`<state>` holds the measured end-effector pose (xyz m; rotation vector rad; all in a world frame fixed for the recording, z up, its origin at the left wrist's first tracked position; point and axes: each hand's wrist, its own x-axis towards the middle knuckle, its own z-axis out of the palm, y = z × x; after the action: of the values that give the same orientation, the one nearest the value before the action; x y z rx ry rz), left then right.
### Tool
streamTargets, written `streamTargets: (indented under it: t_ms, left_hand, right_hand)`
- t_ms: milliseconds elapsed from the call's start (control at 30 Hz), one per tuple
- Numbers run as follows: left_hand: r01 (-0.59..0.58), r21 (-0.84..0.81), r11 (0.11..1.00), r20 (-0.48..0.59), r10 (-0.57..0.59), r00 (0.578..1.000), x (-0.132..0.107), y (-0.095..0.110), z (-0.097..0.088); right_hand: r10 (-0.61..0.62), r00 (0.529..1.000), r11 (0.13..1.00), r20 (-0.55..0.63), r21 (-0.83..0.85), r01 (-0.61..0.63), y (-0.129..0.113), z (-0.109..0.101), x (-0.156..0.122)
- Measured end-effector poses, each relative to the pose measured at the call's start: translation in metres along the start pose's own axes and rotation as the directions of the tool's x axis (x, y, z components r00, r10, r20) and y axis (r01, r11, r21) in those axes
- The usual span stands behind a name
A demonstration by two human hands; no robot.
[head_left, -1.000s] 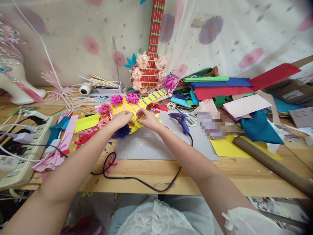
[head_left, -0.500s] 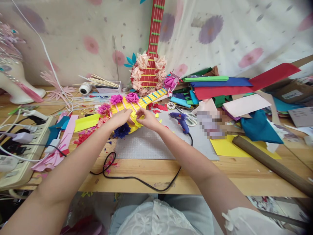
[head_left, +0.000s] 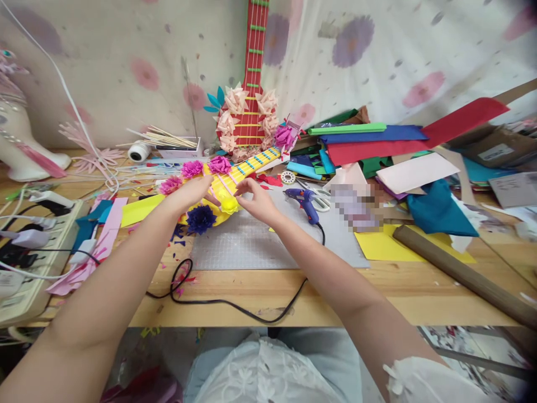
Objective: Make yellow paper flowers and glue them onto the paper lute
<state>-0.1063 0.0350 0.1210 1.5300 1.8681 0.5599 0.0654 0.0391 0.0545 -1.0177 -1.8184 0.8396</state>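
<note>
Left hand (head_left: pixel 193 192) and right hand (head_left: pixel 259 202), both half-curled, are flanking the yellow flower (head_left: pixel 229 204) on the yellow guitar (head_left: pixel 243 171), left of the glue gun (head_left: pixel 306 201). I'm not seeing whether they're pinching. Probably fluffing petals; next move's calling for a gentle touch.

The workbench (head_left: pixel 226 285) is viewed from a single camera worn on the head, faced forward and angled down. The wearer's lap (head_left: pixel 327 352) is caught close below; the left hand (head_left: pixel 193 193) and right hand (head_left: pixel 257 202) are framed near the middle, and a flower-patterned sheet (head_left: pixel 319 73) is taken in beyond.
</note>
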Motion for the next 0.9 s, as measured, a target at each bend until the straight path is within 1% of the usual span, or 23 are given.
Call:
streamTargets:
  t_ms: [100,167,200,233,300,400,467,533,600,633,700,767,900]
  left_hand:
    - [-0.053,-0.099,0.994,-0.095,0.043,0.995,-0.002,0.011,-0.006]
    - [-0.139,-0.162,0.977,-0.181,0.109,0.977,-0.003,0.019,0.0]
    - [-0.193,-0.183,0.964,-0.218,0.152,0.964,-0.003,0.023,0.006]
    - [-0.246,-0.198,0.949,-0.24,0.196,0.951,-0.003,0.026,0.015]
    - [-0.353,-0.205,0.913,-0.216,0.31,0.926,-0.005,0.031,0.041]
    - [-0.448,-0.153,0.881,-0.043,0.447,0.893,-0.009,0.03,0.088]
    - [-0.507,-0.022,0.862,0.001,0.507,0.862,-0.011,0.023,0.117]
    - [-0.515,0.163,0.841,0.017,0.52,0.854,-0.013,0.012,0.139]
    - [-0.48,0.285,0.829,-0.022,0.507,0.862,-0.014,0.001,0.153]
    - [-0.458,0.318,0.83,-0.054,0.498,0.865,-0.015,-0.003,0.157]
    - [-0.428,0.343,0.836,-0.11,0.489,0.865,-0.016,-0.01,0.163]
    - [-0.406,0.333,0.851,-0.145,0.471,0.87,-0.016,-0.013,0.166]
    - [-0.36,0.273,0.892,-0.164,0.411,0.897,-0.013,-0.014,0.169]
  right_hand:
    - [0.024,0.999,0.999,0.025,-0.044,-0.023,0.005,-0.019,-0.013]
    - [0.087,0.996,0.988,0.025,-0.128,-0.083,0.011,-0.031,-0.024]
    - [0.132,0.991,0.975,0.007,-0.181,-0.128,0.015,-0.037,-0.029]
    - [0.177,0.984,0.956,-0.017,-0.232,-0.176,0.018,-0.041,-0.035]
    - [0.254,0.965,0.914,-0.066,-0.311,-0.262,0.026,-0.049,-0.044]
    - [0.295,0.952,0.876,-0.087,-0.372,-0.306,0.036,-0.053,-0.054]
    - [0.287,0.954,0.867,-0.09,-0.399,-0.299,0.042,-0.053,-0.059]
    - [0.261,0.961,0.87,-0.092,-0.409,-0.275,0.048,-0.053,-0.064]
    - [0.241,0.966,0.878,-0.092,-0.404,-0.258,0.053,-0.053,-0.068]
    - [0.236,0.968,0.882,-0.09,-0.398,-0.252,0.055,-0.053,-0.07]
    - [0.229,0.97,0.89,-0.084,-0.385,-0.244,0.058,-0.053,-0.073]
    - [0.218,0.972,0.899,-0.088,-0.37,-0.235,0.06,-0.054,-0.074]
    - [0.194,0.975,0.915,-0.11,-0.337,-0.22,0.059,-0.058,-0.075]
